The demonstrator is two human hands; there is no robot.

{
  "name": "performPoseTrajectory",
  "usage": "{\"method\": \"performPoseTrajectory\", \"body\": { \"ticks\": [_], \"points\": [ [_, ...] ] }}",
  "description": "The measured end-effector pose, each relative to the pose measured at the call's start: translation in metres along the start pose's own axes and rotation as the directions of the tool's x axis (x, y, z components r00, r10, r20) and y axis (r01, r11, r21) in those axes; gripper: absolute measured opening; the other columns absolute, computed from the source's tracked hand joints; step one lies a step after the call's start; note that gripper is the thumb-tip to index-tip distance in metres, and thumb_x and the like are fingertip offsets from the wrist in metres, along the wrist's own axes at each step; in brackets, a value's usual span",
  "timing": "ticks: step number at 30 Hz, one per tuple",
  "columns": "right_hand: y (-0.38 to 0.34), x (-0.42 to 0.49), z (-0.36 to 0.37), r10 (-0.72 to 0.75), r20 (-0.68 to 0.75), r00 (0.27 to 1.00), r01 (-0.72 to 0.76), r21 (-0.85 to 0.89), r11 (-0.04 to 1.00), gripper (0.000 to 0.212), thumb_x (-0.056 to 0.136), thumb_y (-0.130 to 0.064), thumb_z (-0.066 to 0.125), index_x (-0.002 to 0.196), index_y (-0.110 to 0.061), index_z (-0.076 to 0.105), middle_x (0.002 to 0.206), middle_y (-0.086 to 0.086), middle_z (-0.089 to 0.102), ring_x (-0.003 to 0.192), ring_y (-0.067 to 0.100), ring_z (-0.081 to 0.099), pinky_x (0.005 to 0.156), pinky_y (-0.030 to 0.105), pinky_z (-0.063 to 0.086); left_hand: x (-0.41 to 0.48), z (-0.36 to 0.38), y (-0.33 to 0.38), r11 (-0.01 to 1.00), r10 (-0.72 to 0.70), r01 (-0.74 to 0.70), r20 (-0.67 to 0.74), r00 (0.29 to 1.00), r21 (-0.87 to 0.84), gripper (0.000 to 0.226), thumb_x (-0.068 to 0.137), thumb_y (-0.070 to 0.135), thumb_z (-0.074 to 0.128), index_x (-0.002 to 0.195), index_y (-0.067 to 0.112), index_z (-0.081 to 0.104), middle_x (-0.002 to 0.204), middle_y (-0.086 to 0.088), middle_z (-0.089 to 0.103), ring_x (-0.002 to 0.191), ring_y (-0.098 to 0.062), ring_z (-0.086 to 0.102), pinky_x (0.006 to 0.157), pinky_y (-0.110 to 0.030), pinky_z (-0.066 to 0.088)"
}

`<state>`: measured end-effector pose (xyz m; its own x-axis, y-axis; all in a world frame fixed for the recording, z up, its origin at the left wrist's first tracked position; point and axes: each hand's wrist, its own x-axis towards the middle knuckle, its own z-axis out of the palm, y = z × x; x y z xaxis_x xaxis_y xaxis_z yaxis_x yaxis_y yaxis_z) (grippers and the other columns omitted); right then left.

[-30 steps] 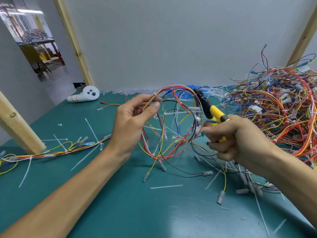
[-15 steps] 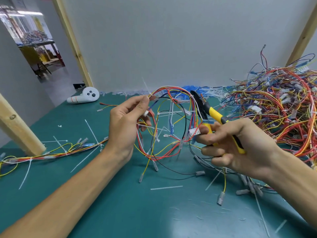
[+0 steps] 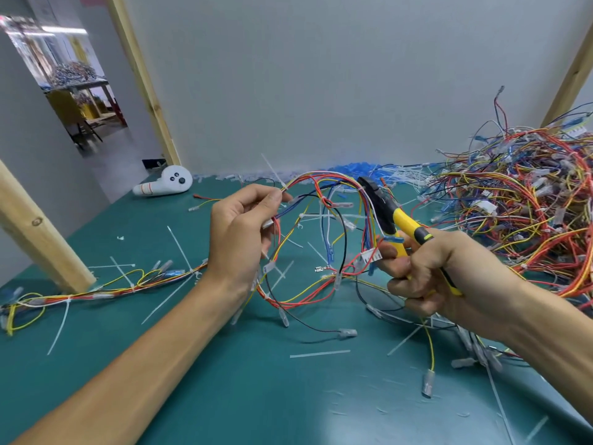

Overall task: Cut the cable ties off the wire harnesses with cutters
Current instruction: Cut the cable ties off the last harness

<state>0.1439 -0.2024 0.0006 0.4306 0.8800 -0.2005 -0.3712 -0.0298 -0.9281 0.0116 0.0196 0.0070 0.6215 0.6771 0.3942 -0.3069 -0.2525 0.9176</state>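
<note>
A person holds a looped harness (image 3: 321,180) of red, yellow, blue and black wires in the air above the middle of a green worktop (image 3: 288,396).

Compared with a second ago, the left hand (image 3: 239,239) sits higher and has turned. Its thumb and forefinger now pinch the harness at the top left of the loop, where a white tie (image 3: 271,168) sticks up. The right hand (image 3: 426,271) grips the yellow handles of the cutters (image 3: 407,223) and has slid lower. The black cutter head now lies against the right side of the loop rather than its top. The right fingers also touch a white connector (image 3: 371,255).

This looks like repositioning between cuts, as the hands line up the next tie.

Wires cross the cutter head, so it is unclear whether the jaws stand open or surround a tie. The left fingertips hide the tie's lock. Several ties remain on the loop. A large pile (image 3: 519,200) of harnesses at the right edge is cut off by the frame. Cut ties (image 3: 319,353) litter the worktop.
</note>
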Motion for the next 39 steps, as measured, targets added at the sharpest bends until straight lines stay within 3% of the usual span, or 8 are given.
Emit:
{"method": "performPoseTrajectory", "body": {
  "ticks": [5,8,11,14,19,25,31,39],
  "points": [
    [-0.005,-0.004,0.0,-0.04,-0.086,0.995,0.038,-0.018,0.999,0.045,0.046,0.004,0.052,0.086,-0.015,0.044,0.069,-0.001,0.034,0.05,0.014,0.018,0.046,0.015,0.024,0.001,-0.001,0.0,0.996,-0.08,0.08,0.005,0.997,-0.047,0.023,0.101,0.01,0.058,0.085,0.001,0.071,0.05,0.0,0.032,0.036,-0.008,0.025,0.042,-0.016,0.02],
    [-0.008,-0.003,0.002,-0.168,-0.313,0.935,0.097,-0.228,0.969,0.033,0.053,0.0,0.054,0.082,-0.015,0.049,0.067,0.002,0.035,0.048,0.015,0.023,0.046,0.018,0.025,0.003,-0.001,0.0,0.994,-0.103,0.102,-0.025,0.994,-0.048,0.026,0.101,0.01,0.059,0.077,0.005,0.068,0.053,-0.002,0.032,0.037,-0.009,0.028,0.043,-0.017,0.021],
    [-0.008,-0.003,0.002,-0.485,-0.436,0.758,0.051,-0.702,0.71,0.024,0.064,-0.012,0.07,0.081,-0.014,0.053,0.066,0.006,0.049,0.056,0.024,0.039,0.055,0.032,0.032,0.003,-0.001,0.001,0.994,-0.102,0.101,-0.023,0.994,-0.041,0.03,0.101,0.008,0.058,0.072,0.006,0.066,0.054,-0.003,0.03,0.038,-0.012,0.025,0.044,-0.017,0.02],
    [-0.006,-0.007,0.002,-0.698,-0.337,0.632,-0.05,-0.917,0.397,0.029,0.076,-0.014,0.077,0.091,-0.023,0.054,0.073,0.0,0.057,0.064,0.025,0.049,0.059,0.038,0.04,0.001,0.0,0.004,0.996,-0.086,0.086,0.012,0.996,-0.032,0.031,0.101,0.004,0.056,0.071,0.004,0.062,0.046,-0.002,0.029,0.037,-0.012,0.022,0.044,-0.016,0.019],
    [-0.003,-0.013,0.014,-0.777,-0.024,0.63,0.054,-0.996,0.074,0.046,0.072,-0.022,0.077,0.114,-0.03,0.059,0.092,-0.016,0.057,0.083,0.015,0.047,0.07,0.036,0.041,-0.002,0.001,0.007,0.999,-0.053,0.054,0.099,0.994,-0.004,0.031,0.099,0.001,0.056,0.068,0.002,0.062,0.046,-0.001,0.03,0.037,-0.014,0.023,0.044,-0.018,0.02],
    [-0.005,-0.018,0.021,-0.803,0.095,0.589,0.134,-0.991,-0.018,0.046,0.078,-0.018,0.077,0.122,-0.018,0.063,0.1,-0.007,0.056,0.089,0.02,0.048,0.075,0.042,0.046,-0.017,0.01,0.009,0.971,0.156,-0.188,0.205,0.966,0.147,0.023,0.094,0.015,0.06,0.075,0.006,0.069,0.044,0.01,0.039,0.041,-0.011,0.033,0.047,-0.023,0.024],
    [-0.015,-0.026,0.022,-0.756,0.176,0.631,0.062,-0.982,-0.176,0.059,0.065,-0.023,0.066,0.123,-0.014,0.065,0.101,0.001,0.058,0.092,0.03,0.05,0.077,0.049,0.048,-0.023,0.011,0.012,0.91,0.247,-0.313,0.251,0.936,0.272,0.02,0.097,0.017,0.065,0.081,0.014,0.076,0.051,0.009,0.045,0.048,-0.017,0.037,0.048,-0.033,0.027],
    [-0.009,-0.022,0.018,-0.749,0.202,0.632,0.159,-0.979,-0.13,0.055,0.07,-0.012,0.086,0.121,-0.016,0.065,0.099,-0.002,0.057,0.09,0.025,0.048,0.076,0.047,0.048,-0.026,0.009,0.013,0.853,0.302,-0.402,0.314,0.9,0.333,0.015,0.096,0.01,0.066,0.085,0.01,0.077,0.053,0.002,0.052,0.047,-0.023,0.045,0.044,-0.033,0.032]
  ]
}}
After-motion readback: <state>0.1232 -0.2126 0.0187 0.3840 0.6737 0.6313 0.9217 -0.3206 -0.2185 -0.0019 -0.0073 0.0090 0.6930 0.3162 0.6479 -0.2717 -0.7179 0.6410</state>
